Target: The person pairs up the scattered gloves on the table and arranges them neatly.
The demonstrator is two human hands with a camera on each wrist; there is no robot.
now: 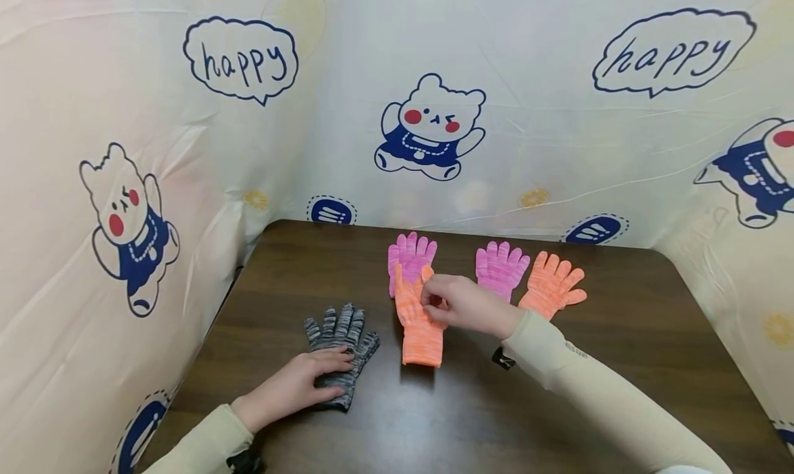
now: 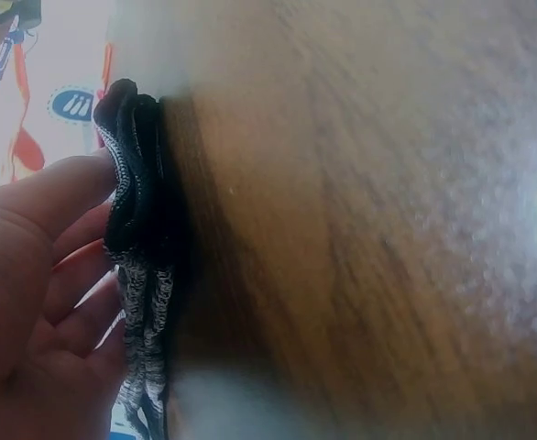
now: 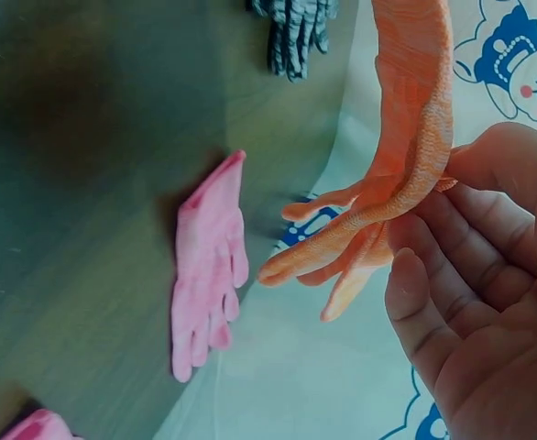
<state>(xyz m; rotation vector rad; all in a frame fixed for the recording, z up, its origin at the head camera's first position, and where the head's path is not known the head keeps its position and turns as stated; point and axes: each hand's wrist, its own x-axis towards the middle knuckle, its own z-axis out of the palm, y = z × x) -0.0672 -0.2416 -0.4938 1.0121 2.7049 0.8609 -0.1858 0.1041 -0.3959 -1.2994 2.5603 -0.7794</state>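
My left hand [image 1: 300, 381] rests on a black-and-grey knitted glove [image 1: 338, 329] lying on the table, fingers spread across its palm and cuff. In the left wrist view, the stacked dark cuff layers [image 2: 140, 183] show edge-on beside my thumb. With my right hand [image 1: 465, 305] I pinch an orange knitted glove [image 1: 412, 315] by its side, between thumb and fingertips. That glove is lifted off the table, its cuff toward me; in the right wrist view its fingers [image 3: 319, 257] dangle loosely. It partly covers a pink glove [image 1: 412, 248] lying behind it.
Another pink glove [image 1: 501, 267] and a second orange glove [image 1: 550, 284] lie side by side at the back right, partly hidden by my right arm. The brown wooden table [image 1: 509, 419] is bordered by a white printed cloth [image 1: 546, 150] at the back and sides.
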